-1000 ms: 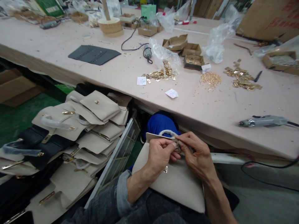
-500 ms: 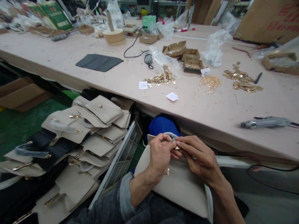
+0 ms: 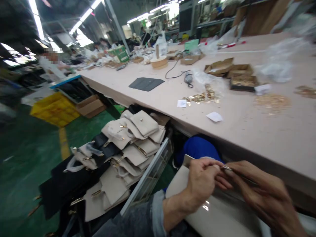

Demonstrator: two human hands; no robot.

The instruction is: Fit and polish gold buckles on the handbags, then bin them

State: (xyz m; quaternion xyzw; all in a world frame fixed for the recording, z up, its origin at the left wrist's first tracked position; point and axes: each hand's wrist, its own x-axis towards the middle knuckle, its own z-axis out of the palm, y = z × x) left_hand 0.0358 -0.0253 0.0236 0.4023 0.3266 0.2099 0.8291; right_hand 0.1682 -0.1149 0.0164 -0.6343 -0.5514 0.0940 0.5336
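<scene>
A beige handbag [image 3: 227,214] lies on my lap, with a small shiny metal piece [image 3: 205,206] on its face. My left hand [image 3: 202,179] is closed in a pinch above the bag's upper part. From the other side my right hand [image 3: 263,189] meets it, fingers pressed together. Between the fingertips of both hands shows a small metal fitting [image 3: 226,168], mostly covered and slightly blurred. Whether it is attached to the bag I cannot tell.
Left of me, beige and black handbags [image 3: 128,154] are piled beside a grey metal-framed panel [image 3: 150,179]. The table [image 3: 247,138] carries loose gold fittings [image 3: 209,95], small cardboard boxes [image 3: 243,82], plastic bags and a dark flat sheet [image 3: 146,84]. Another person [image 3: 50,67] is far left.
The view has swung left and up, so the floor, a yellow crate and ceiling lights now show. Both hands stay together on the small fitting, which has turned to show a thinner edge.
</scene>
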